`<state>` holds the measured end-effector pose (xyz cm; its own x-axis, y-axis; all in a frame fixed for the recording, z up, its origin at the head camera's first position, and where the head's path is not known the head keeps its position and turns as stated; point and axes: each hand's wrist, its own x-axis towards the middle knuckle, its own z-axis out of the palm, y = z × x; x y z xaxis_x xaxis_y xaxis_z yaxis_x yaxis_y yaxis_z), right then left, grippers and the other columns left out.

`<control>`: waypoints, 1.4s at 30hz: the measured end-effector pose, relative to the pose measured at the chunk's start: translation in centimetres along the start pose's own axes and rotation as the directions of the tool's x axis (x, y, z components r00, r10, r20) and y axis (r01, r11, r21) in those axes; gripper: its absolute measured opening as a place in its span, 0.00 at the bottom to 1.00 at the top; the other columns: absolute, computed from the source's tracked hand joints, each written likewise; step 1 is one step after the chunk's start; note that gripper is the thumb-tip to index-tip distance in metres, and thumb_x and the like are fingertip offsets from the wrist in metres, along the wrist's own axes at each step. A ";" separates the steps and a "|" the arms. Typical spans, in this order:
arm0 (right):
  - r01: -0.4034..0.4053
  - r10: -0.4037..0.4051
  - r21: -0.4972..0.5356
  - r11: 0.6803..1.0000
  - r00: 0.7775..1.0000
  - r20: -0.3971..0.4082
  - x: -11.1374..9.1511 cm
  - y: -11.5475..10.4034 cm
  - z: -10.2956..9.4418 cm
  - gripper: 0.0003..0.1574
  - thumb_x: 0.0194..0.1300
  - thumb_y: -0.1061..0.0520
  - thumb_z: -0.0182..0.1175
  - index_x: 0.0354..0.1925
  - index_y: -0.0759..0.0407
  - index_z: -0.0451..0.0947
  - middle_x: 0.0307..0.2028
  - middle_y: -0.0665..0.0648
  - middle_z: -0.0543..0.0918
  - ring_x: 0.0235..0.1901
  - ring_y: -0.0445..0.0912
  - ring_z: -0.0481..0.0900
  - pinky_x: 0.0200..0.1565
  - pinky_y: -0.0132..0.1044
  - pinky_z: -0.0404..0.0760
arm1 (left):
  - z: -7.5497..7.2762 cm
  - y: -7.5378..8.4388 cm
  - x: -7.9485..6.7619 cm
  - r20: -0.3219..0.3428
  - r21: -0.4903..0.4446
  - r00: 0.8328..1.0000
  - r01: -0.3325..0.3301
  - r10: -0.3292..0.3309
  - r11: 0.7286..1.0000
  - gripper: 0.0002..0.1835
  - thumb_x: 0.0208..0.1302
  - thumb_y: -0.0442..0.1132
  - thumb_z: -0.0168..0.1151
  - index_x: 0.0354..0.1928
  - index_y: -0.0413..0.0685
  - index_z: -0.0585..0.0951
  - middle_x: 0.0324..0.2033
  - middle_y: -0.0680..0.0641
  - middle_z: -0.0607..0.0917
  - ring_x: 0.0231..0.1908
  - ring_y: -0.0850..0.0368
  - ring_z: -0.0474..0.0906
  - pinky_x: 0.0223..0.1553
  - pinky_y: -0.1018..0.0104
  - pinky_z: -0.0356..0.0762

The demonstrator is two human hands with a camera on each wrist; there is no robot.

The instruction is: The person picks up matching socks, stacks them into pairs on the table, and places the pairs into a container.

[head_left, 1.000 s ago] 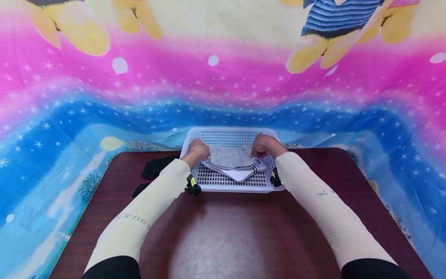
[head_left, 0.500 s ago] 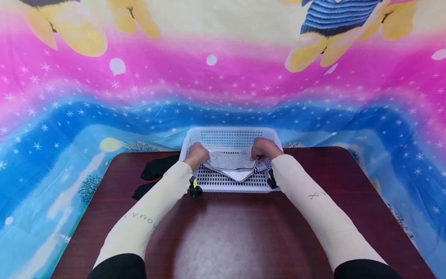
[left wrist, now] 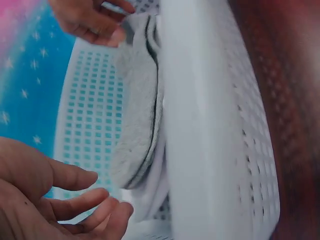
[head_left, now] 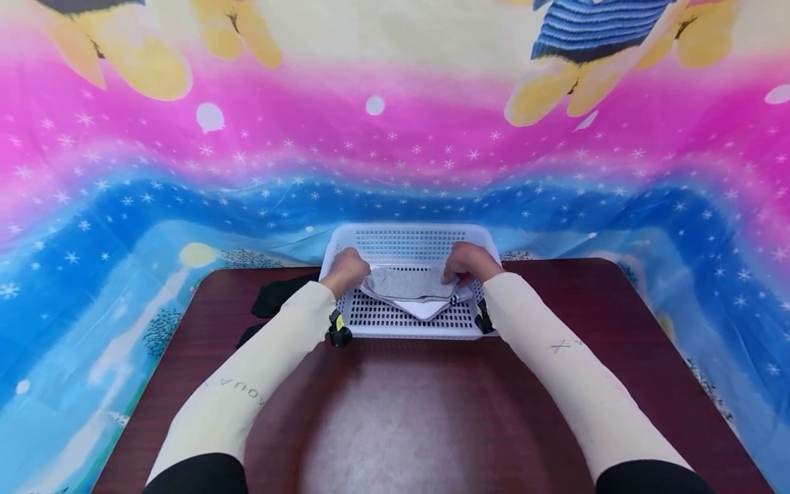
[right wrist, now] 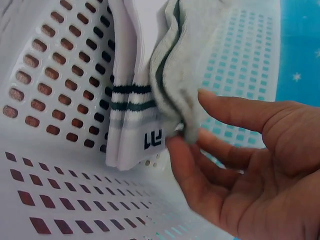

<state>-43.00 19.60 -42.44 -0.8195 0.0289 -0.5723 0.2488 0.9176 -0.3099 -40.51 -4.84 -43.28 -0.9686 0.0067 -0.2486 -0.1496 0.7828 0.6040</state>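
Note:
A folded pair of grey socks lies on top of folded white socks with dark stripes, inside a white perforated plastic basket. At the basket's left side, my left hand is just off the grey socks; the left wrist view shows its fingers loosely bent with nothing between them. My right hand is at the other end of the grey pair. Its forefinger touches the cuff from below, while the thumb is spread away. Dark lettering marks the white socks in the right wrist view.
Black socks lie on the dark reddish table left of the basket, partly behind my left forearm. A patterned cloth with snowflakes hangs behind the table and round its sides.
The grey socks have come down a little and now lie flatter on the white ones. My left hand has drawn slightly away from them; my right hand is lower than a second ago.

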 end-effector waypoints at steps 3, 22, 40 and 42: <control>-0.016 0.016 -0.013 1.000 0.999 -0.028 -0.3 -0.2 0.0 0.30 0.59 0.52 0.66 0.55 0.65 0.70 0.20 0.52 0.66 0.17 0.42 0.66 0.28 0.37 0.75 | -1.2 0.2 -1.3 0.009 0.035 0.999 -0.054 0.054 0.998 0.11 0.63 0.33 0.49 0.22 0.47 0.67 0.20 0.51 0.66 0.21 0.57 0.61 0.27 0.67 0.65; 0.511 -0.473 -0.060 0.857 0.737 -0.483 -9.0 -1.5 4.2 0.17 0.63 0.54 0.59 0.49 0.59 0.74 0.37 0.54 0.81 0.32 0.46 0.79 0.33 0.36 0.78 | -8.6 -14.4 -11.8 -0.143 0.053 0.985 -0.087 0.094 0.995 0.12 0.69 0.34 0.48 0.50 0.39 0.76 0.41 0.38 0.83 0.36 0.51 0.81 0.33 0.62 0.74; 0.672 -0.902 -0.602 0.432 0.337 -0.271 -11.7 -9.8 20.4 0.11 0.63 0.52 0.60 0.44 0.54 0.75 0.39 0.50 0.77 0.40 0.43 0.78 0.42 0.34 0.79 | -3.3 -24.5 -10.4 -0.278 0.284 0.886 -0.293 0.371 0.913 0.18 0.57 0.22 0.53 0.51 0.33 0.77 0.48 0.33 0.74 0.49 0.36 0.68 0.49 0.43 0.69; 0.655 -0.884 -0.596 0.464 0.378 -0.273 -11.3 -11.1 21.7 0.14 0.63 0.51 0.60 0.45 0.56 0.75 0.40 0.51 0.77 0.40 0.43 0.78 0.42 0.33 0.79 | -3.5 -24.4 -10.4 -0.282 0.228 0.913 -0.234 0.294 0.945 0.17 0.62 0.26 0.52 0.52 0.31 0.76 0.49 0.30 0.74 0.51 0.33 0.68 0.51 0.41 0.68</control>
<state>-25.33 0.47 -48.97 -0.6712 -0.6922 0.2651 -0.7289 0.6814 -0.0662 -27.49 -26.23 -52.77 -0.9845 0.0608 0.1647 0.1307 0.8803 0.4561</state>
